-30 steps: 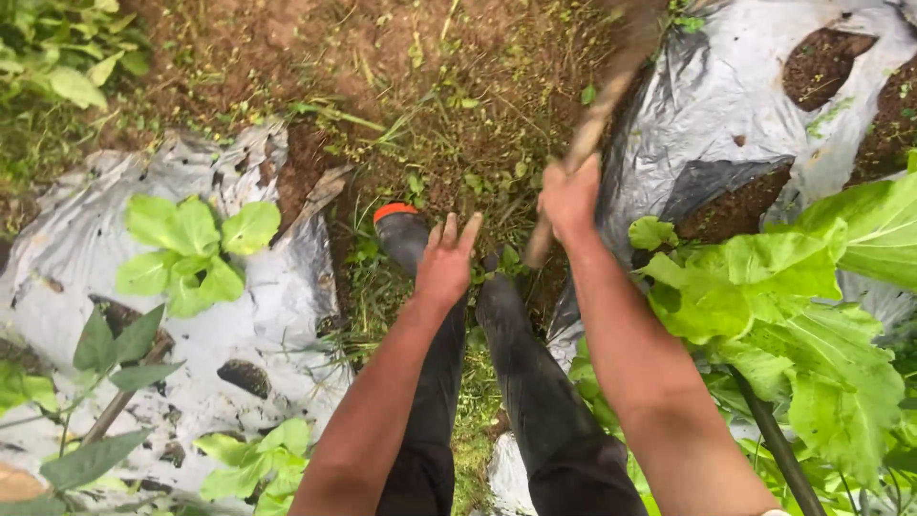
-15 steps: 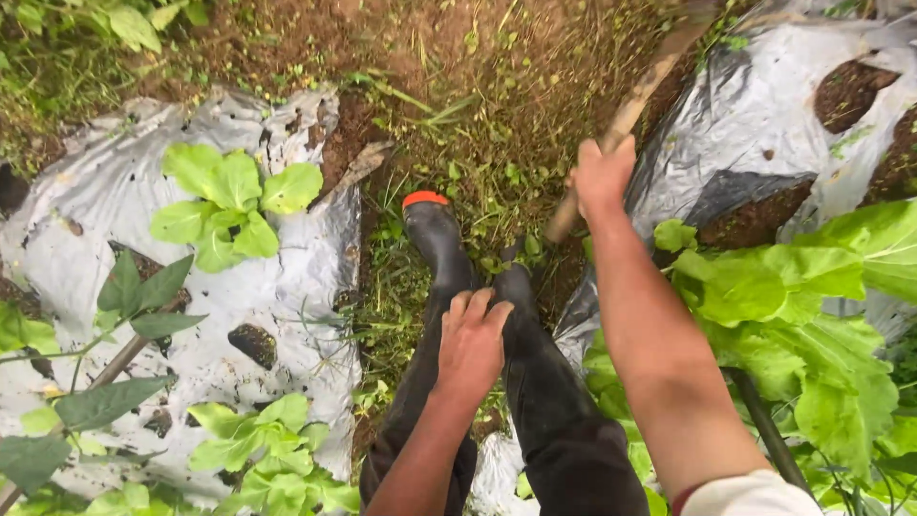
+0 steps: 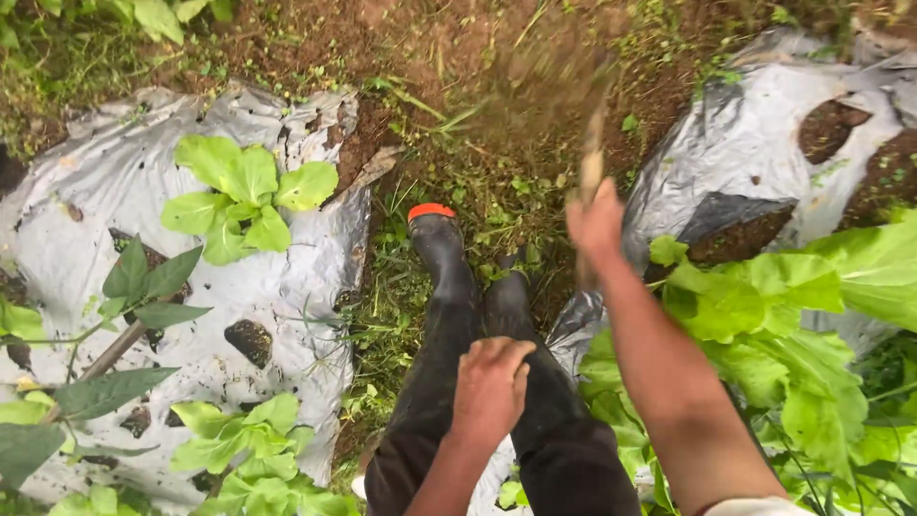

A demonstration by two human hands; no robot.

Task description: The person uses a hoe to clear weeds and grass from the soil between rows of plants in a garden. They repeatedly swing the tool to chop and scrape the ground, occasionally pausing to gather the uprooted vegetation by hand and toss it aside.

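My right hand [image 3: 595, 225] grips a wooden tool handle [image 3: 591, 164] that points away from me over the weedy furrow; its far end is blurred with motion. My left hand [image 3: 491, 384] rests loosely curled on my dark trouser leg [image 3: 435, 382] and holds nothing. Below the hands stands my black rubber boot [image 3: 438, 241] with an orange rim, planted among the weeds between two plastic-covered beds.
Silver mulch plastic [image 3: 296, 287] covers the left bed, with young leafy plants [image 3: 244, 191] growing from holes. A second covered bed [image 3: 764, 124] lies on the right, with large green leaves [image 3: 793, 306] crowding my right arm. Bare soil and weeds [image 3: 458, 115] lie ahead.
My left hand has dropped back from the handle onto my leg. The right hand has swung the handle toward the middle of the furrow, and the view has shifted.
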